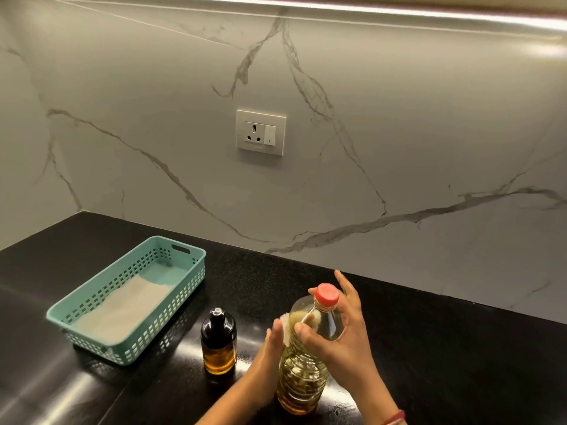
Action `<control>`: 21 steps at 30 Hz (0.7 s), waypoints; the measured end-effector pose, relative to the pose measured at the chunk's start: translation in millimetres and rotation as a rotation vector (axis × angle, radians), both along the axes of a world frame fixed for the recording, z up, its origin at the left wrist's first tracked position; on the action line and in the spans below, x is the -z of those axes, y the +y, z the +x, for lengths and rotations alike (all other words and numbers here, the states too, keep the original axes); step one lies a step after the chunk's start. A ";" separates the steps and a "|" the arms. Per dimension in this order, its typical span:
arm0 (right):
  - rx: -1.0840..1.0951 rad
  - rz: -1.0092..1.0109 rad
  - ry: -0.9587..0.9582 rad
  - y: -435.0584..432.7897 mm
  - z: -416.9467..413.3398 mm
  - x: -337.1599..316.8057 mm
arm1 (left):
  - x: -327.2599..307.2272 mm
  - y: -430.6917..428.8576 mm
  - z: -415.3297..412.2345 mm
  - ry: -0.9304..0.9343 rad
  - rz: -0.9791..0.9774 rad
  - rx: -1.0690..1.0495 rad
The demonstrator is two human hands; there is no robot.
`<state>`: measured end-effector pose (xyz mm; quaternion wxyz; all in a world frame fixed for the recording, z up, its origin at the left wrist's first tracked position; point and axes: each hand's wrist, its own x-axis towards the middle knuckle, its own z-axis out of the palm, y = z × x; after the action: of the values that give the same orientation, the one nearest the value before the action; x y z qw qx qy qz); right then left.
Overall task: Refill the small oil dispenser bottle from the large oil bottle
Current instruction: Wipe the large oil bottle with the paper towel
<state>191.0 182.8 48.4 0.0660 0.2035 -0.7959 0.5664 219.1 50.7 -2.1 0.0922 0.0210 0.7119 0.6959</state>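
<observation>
**Large bottle in both hands, cap not yet off**

The black desk is carrying everything, and the teal basket with a white liner is sitting off to the left, playing no part. The large oil bottle is standing upright near the front edge. The right hand is wrapping round its shoulder just under the neck, thumb in front and fingers behind. The left hand is pressing against the bottle's side, its fingers looking straight, with a small white wad caught between palm and plastic.

The small oil dispenser bottle is waiting just beside, to the left, about a third full and with its top on. The red cap is sitting on the big bottle, so I judge the opening step is only beginning. Next, one hand needs to be steadying the body while the other twists that cap off; the dispenser's top needs removing too.
</observation>
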 end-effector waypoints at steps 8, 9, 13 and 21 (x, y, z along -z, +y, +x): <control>0.092 -0.043 0.020 0.7 -4.9 6.2 | 11.8 47.6 43.5 0.308 -0.166 -0.421; 0.096 -0.039 0.019 0.3 -4.7 5.5 | 11.6 48.5 46.3 0.327 -0.133 -0.464; 0.092 -0.059 0.020 -0.4 -2.0 4.8 | 8.1 29.1 40.0 0.384 0.019 -0.515; 0.101 -0.012 0.031 -2.3 1.8 -0.5 | -7.9 -8.1 20.5 0.375 -0.055 -0.634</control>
<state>192.8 180.5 48.9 0.1082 0.1713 -0.8005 0.5640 239.6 42.6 5.8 -0.2592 -0.0759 0.7060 0.6547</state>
